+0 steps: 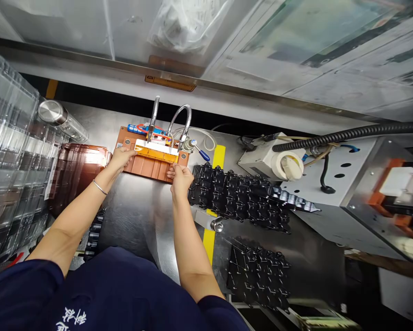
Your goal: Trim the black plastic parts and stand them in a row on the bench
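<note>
A thin orange strip (155, 153) with a row of small dark marks lies across the front of a copper-coloured fixture (146, 170). My left hand (122, 158) pinches its left end between thumb and fingers. At the right end, the fingers of my right hand (181, 178) are closed on the strip's lower corner. Behind the strip runs a white bar (158, 145). Two bendable metal hoses (185, 110) arch over the fixture, their tips close to the bar. A lever with a blue handle (204, 155) sticks out at the fixture's right side.
Black trays of pointed parts (241, 193) lie to the right, with another black tray (258, 273) nearer me. Beyond stands a grey machine (317, 179) with a black corrugated hose (347, 133). Clear plastic boxes (9, 151), a bottle (68, 122) and a reddish-brown box (82, 170) crowd the left.
</note>
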The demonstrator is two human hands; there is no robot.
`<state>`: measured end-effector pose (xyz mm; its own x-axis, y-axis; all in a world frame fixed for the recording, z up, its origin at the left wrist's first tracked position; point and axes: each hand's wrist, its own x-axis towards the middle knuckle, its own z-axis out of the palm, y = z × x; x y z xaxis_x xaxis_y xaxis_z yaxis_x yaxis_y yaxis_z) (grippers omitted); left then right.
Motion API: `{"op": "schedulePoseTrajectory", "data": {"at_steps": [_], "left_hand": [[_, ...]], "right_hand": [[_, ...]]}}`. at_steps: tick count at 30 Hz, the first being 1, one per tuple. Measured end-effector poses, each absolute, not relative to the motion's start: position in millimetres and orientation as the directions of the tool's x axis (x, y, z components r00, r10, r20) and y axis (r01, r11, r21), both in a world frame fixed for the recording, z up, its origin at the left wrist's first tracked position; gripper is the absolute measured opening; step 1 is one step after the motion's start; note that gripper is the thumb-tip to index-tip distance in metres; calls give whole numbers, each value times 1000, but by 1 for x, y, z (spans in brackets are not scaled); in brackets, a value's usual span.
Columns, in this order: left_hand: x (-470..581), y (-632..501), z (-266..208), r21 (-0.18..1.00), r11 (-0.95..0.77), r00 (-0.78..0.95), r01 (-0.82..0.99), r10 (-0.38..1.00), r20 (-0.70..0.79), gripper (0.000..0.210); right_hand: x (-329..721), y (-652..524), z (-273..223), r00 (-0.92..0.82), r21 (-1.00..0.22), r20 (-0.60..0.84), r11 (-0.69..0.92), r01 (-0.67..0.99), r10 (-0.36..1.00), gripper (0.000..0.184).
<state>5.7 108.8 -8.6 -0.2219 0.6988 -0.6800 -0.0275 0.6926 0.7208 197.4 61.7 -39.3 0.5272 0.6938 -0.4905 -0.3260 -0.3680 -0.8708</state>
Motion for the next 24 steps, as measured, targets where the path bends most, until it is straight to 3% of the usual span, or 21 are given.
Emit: {"op": "schedulePoseTrajectory", "data": {"at_steps": [24], "left_hand": [[4, 112, -7, 716, 697, -202, -44, 696, -689, 27]], "right_hand": [[198, 67, -37, 516, -833, -551, -471, -290, 656, 17]]}}
